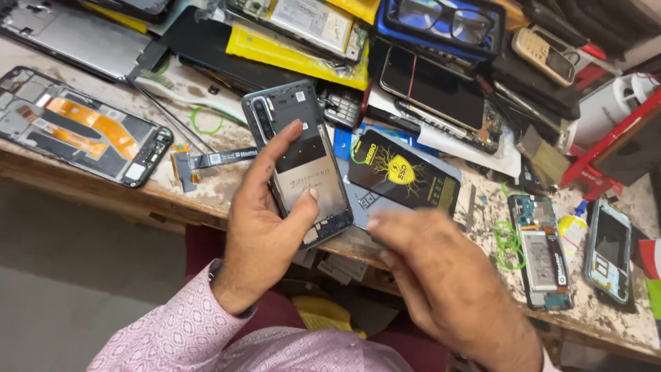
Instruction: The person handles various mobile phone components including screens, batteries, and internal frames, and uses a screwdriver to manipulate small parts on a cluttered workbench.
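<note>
Two hands worked above the bench [206, 200]: the left hand [265, 227] grasped an opened phone frame [297, 162] at centre; the right hand [441, 275], at five o'clock, was blurred, fingers loose, holding nothing. Judging by this, inspection was underway; a steady grip is needed next.

Pink patterned sleeve [172, 331], dark grey phone frame [297, 162], black-and-yellow packet [403, 172], orange ribbon cable [93, 124], perhaps teal-edged phone [609, 251]

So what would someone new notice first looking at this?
First, the left hand holding an opened phone frame at the middle, the blurred right hand just beside it. Then the workbench crowded with phone parts: an opened phone with orange ribbon cables at left, yellow packets behind.
</note>
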